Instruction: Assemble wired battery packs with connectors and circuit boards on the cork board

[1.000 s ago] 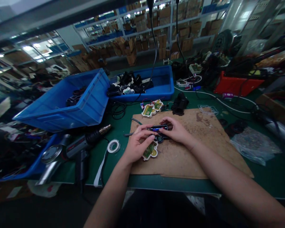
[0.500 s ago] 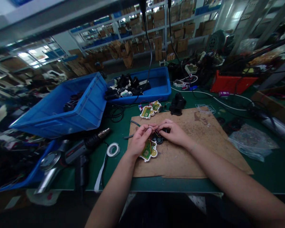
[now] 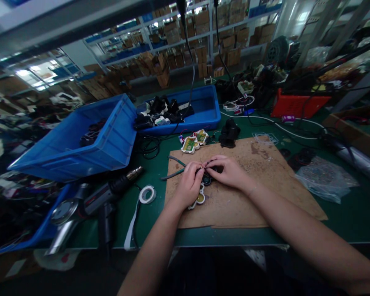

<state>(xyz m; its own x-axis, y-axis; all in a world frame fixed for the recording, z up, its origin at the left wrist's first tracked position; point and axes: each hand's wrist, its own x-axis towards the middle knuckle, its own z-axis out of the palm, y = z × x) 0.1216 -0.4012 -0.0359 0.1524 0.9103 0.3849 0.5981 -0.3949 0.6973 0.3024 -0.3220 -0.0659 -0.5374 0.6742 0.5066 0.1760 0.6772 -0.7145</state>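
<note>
My left hand (image 3: 190, 184) and my right hand (image 3: 227, 172) meet fingertip to fingertip over the cardboard sheet (image 3: 253, 197). Both are closed in a pinch on thin wires, whose ends are mostly hidden by the fingers. Under my left hand lies a white-rimmed housing with a circuit board (image 3: 200, 198), largely covered by the palm. A round black part (image 3: 206, 179) rests just below the fingertips. Two dark, slim handle-like lengths (image 3: 173, 174) stick out to the left from beneath my left hand; where they join is hidden.
Two similar board housings (image 3: 190, 144) and a black molded part (image 3: 230, 133) lie beyond the cardboard. Blue bins (image 3: 111, 137) stand behind and left. A heat gun (image 3: 106, 197) and a tape roll (image 3: 147, 194) are at left, a plastic bag (image 3: 325, 179) at right.
My left hand has shifted slightly right and rolled over, now covering most of the board housing and the wires. My right hand stays pinched in nearly the same spot.
</note>
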